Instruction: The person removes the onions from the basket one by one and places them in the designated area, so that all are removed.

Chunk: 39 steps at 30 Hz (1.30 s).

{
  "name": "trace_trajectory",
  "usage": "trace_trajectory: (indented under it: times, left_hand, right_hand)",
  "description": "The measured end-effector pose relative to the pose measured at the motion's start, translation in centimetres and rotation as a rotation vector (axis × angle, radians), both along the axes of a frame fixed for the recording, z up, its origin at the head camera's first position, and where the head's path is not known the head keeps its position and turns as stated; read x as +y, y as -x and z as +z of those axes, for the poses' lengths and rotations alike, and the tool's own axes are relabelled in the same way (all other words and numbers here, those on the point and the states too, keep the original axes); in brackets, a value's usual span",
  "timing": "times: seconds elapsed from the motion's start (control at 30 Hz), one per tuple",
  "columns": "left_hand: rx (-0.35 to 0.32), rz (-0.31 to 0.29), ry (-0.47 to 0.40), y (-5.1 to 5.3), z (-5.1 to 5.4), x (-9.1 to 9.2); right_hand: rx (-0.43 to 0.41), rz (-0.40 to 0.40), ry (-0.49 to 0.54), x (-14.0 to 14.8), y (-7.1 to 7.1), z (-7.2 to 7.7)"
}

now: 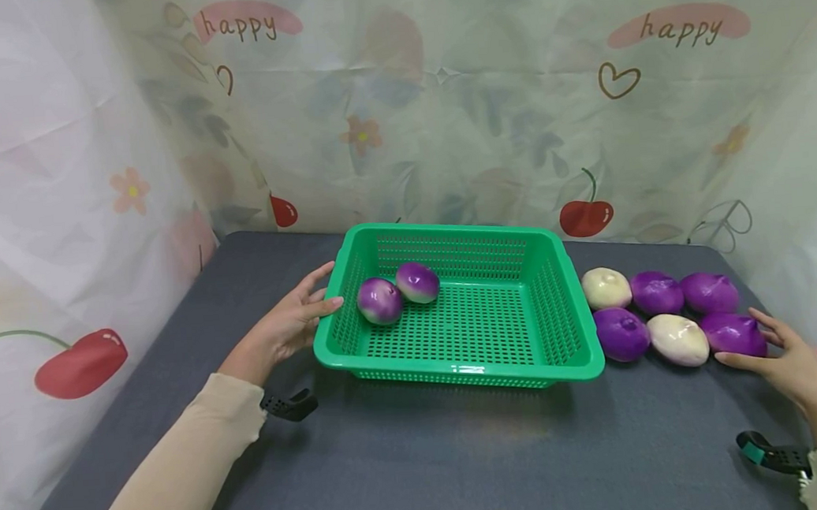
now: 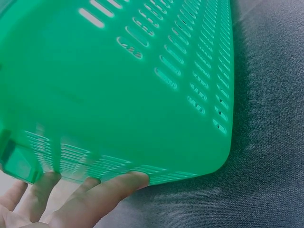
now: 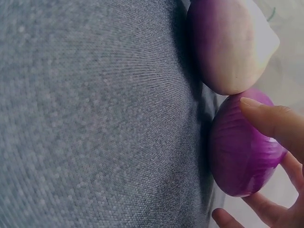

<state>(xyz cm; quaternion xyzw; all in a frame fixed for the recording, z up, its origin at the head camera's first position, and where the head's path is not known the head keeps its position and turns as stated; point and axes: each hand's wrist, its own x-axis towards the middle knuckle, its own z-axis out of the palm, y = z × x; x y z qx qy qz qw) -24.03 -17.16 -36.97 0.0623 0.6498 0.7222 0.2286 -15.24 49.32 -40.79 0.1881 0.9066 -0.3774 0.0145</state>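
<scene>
In the head view, my left hand [image 1: 295,317] holds the left rim of a green plastic basket [image 1: 459,371], thumb over the rim and fingers outside. The left wrist view shows those fingers [image 2: 102,194] against the slotted wall. Two purple-and-white onions [image 1: 380,301] lie at the basket's left. At the right, my right hand [image 1: 789,359] is around the nearest, rightmost purple onion [image 1: 734,335], which sits on the table. Its thumb [image 3: 266,118] lies on that onion [image 3: 242,152] in the right wrist view, with fingers at the other side. A pale onion [image 1: 679,339] stands beside it.
More onions sit in two rows right of the basket, including a pale one [image 1: 606,288] and purple ones [image 1: 657,293]. A dark grey cloth covers the table [image 1: 423,459]. A printed curtain [image 1: 442,126] hangs behind and at both sides.
</scene>
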Motion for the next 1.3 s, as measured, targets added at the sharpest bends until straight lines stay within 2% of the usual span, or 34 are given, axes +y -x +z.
trace_trajectory:
  times: [0.2,0.37,0.53,0.67,0.77,0.93,1.03,1.17,1.3]
  left_hand:
    - [-0.004,0.003,-0.002,0.0,0.0,0.0]
    - [0.001,0.004,0.002,0.0,-0.1,0.0]
    - [0.013,0.002,0.008,0.1,-0.1,-0.1]
    - [0.009,0.001,-0.004,0.1,-0.1,-0.1]
    - [0.004,-0.002,-0.009,0.1,-0.1,-0.1]
    - [-0.004,-0.003,-0.009,0.0,0.0,-0.2]
    - [-0.007,-0.001,-0.007,0.0,0.0,-0.2]
    - [-0.010,0.000,-0.003,0.1,-0.1,-0.1]
    - [-0.011,-0.002,-0.006,0.0,0.0,-0.1]
  right_hand:
    - [0.012,-0.002,0.005,-0.1,-0.2,0.4]
    - [0.019,-0.017,0.008,0.8,0.5,0.4]
    - [0.077,-0.009,0.026,0.2,1.2,2.1]
    - [0.134,0.037,0.044,-2.2,1.7,4.9]
    - [0.174,0.107,0.032,-4.1,2.3,6.9]
    - [0.239,0.211,0.061,-7.9,4.4,10.0]
    - [0.274,0.235,0.098,-10.7,5.6,11.8]
    - [0.333,0.298,0.161,-14.6,7.4,13.4]
    - [0.332,0.378,0.205,-18.7,9.0,14.3]
